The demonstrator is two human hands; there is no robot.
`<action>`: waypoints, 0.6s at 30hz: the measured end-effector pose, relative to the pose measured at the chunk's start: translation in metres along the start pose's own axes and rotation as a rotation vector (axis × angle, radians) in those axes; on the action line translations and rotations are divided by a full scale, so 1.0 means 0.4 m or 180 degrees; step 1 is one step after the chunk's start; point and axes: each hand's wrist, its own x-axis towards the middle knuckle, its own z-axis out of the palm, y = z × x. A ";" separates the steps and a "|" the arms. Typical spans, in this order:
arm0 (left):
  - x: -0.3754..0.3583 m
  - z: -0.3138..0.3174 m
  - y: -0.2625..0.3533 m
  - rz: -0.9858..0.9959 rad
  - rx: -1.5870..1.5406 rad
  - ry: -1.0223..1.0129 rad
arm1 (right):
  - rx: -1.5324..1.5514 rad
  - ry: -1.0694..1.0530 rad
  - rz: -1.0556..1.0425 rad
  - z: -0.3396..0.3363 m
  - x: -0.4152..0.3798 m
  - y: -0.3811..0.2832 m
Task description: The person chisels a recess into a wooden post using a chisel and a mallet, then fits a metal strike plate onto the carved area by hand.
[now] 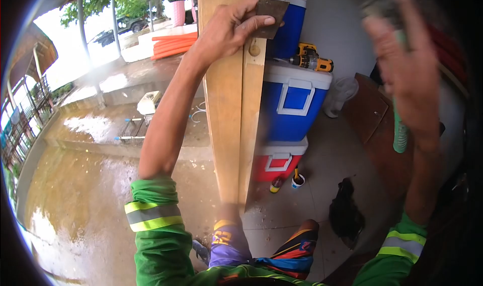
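Observation:
My left hand (226, 34) is raised to the upper part of a wooden post or frame (226, 95). Its thumb and fingers pinch a flat, dark metal plate (272, 18) at the frame's right edge, just above a round hole in the wood. On the right, my right hand (410, 79) is lifted and smeared by motion. It grips a tool with a ribbed green handle (400, 135), whose lower end sticks out below the palm. The tool's upper end is too blurred to make out.
Right of the frame, blue coolers (297, 100) stand above a red cooler (282, 160). A yellow drill (312, 58) lies on one lid. A small cup (298, 181) and a black bag-like item (347, 213) are on the floor. Orange pipes (173, 45) lie outside, left.

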 end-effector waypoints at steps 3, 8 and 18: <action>0.002 0.005 -0.006 0.0159 -0.0185 0.0157 | 0.0045 -0.0173 0.0138 0.007 0.029 0.000; 0.022 -0.011 -0.009 -0.0194 -0.1077 -0.0118 | 0.0175 -0.0378 0.0379 -0.027 0.071 -0.006; 0.018 -0.022 0.012 -0.0298 -0.1021 -0.0298 | 0.0327 -0.0588 0.0667 -0.049 0.108 -0.018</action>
